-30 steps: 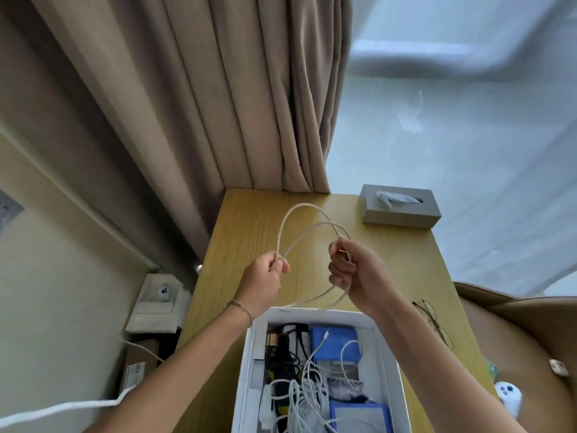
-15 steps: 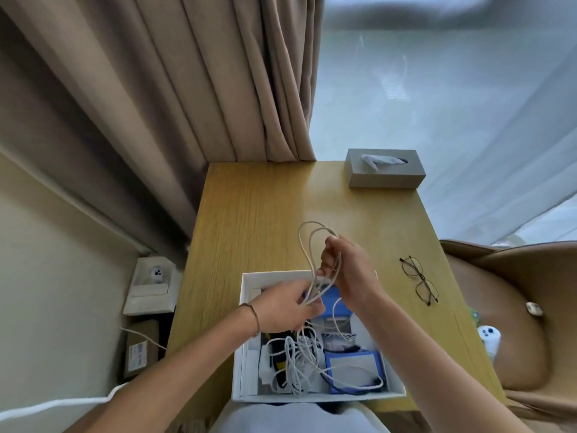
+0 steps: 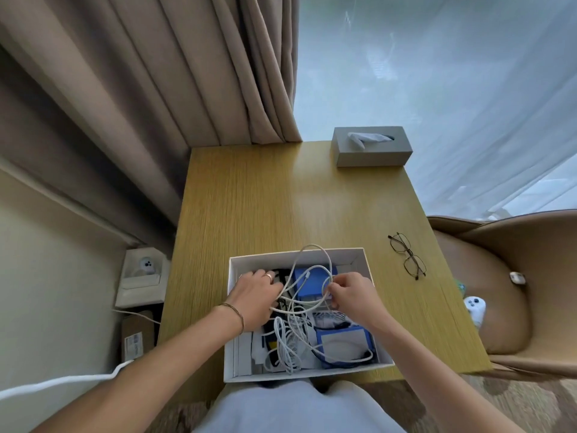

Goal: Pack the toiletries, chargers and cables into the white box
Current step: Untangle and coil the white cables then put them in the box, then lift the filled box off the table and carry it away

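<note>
A white box (image 3: 366, 260) is seen open on the near edge of a wooden table (image 3: 265, 198), directly in front of the person. Both hands are positioned inside the box opening.

A white cable (image 3: 312, 248) is looped upward, its top arc rising above the far wall of the box; the lower strands drop into the box between the two hands. The right hand (image 3: 354, 295) is closed on the cable: the strands are pinched between thumb and fingertips at the hand's left side, near a blue case (image 3: 307, 278) lying in the far half of the box. The left hand (image 3: 254, 295) is laid palm-down over the left part of the box, fingers bent and spread toward the far-left corner; a strand of the cable runs against its thumb side, but whether it is gripped cannot be told. A ring is seen on one finger and a thin bracelet (image 3: 234, 310) on the wrist.

In the near half of the box a tangle of further white cables (image 3: 288, 345) is recorded, beside a second blue case (image 3: 342, 342) at the near-right corner. Dark items lie under the cables, too obscured to identify.

On the table, a grey tissue box (image 3: 371, 148) is noted at the far-right corner and a pair of glasses (image 3: 407, 256) just right of the white box, apart from it.
</note>
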`<act>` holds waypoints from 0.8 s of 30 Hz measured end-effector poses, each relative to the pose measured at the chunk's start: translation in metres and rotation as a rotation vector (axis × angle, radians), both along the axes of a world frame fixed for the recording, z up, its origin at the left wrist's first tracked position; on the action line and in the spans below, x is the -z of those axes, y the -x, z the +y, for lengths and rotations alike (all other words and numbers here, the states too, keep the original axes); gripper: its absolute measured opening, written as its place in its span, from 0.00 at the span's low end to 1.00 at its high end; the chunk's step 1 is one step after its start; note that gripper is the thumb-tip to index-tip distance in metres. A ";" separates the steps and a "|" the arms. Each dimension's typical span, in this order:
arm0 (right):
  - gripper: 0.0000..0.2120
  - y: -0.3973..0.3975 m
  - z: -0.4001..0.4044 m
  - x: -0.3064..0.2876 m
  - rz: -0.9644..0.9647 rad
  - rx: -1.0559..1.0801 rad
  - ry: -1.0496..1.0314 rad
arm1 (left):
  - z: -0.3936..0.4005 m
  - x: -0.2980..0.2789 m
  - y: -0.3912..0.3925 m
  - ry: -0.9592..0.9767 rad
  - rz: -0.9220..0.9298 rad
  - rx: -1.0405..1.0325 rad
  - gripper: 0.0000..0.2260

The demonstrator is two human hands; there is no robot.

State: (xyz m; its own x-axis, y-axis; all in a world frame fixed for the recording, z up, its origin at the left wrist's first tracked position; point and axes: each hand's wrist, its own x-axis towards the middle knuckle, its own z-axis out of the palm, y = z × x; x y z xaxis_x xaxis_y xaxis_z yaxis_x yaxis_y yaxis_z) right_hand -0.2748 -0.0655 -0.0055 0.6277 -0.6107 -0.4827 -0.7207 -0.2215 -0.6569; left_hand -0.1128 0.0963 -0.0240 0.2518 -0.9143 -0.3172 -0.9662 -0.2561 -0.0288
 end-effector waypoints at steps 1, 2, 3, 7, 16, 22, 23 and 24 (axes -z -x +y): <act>0.14 0.000 0.000 0.002 0.025 -0.001 0.019 | 0.000 0.001 0.000 0.020 0.009 -0.009 0.11; 0.14 0.000 0.001 0.004 0.045 -0.002 0.033 | 0.000 0.002 0.000 0.037 0.021 -0.012 0.12; 0.14 0.000 0.001 0.006 0.062 -0.009 0.050 | 0.000 0.002 -0.001 0.054 0.034 -0.012 0.14; 0.15 -0.005 0.002 0.008 0.142 -0.075 0.179 | 0.006 -0.001 -0.004 0.101 0.040 -0.021 0.31; 0.13 -0.004 0.003 0.011 0.294 -0.212 0.466 | 0.026 -0.028 -0.012 0.161 0.424 -0.246 0.35; 0.20 0.001 0.002 0.007 0.231 -0.254 0.596 | 0.040 -0.036 -0.008 0.522 0.427 -0.429 0.15; 0.21 0.002 0.001 0.005 0.187 -0.245 0.618 | 0.042 -0.036 -0.006 0.584 0.365 -0.459 0.13; 0.22 0.004 -0.001 0.004 0.141 -0.231 0.639 | 0.045 -0.035 -0.005 0.624 0.302 -0.502 0.10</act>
State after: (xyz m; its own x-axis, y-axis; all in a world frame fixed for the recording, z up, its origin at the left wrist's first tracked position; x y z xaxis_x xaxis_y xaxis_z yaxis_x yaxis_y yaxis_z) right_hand -0.2787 -0.0662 -0.0090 0.7335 -0.6607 -0.1591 -0.6774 -0.6918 -0.2501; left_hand -0.1081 0.1412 0.0112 0.6593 -0.7466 0.0885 -0.6777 -0.5391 0.5001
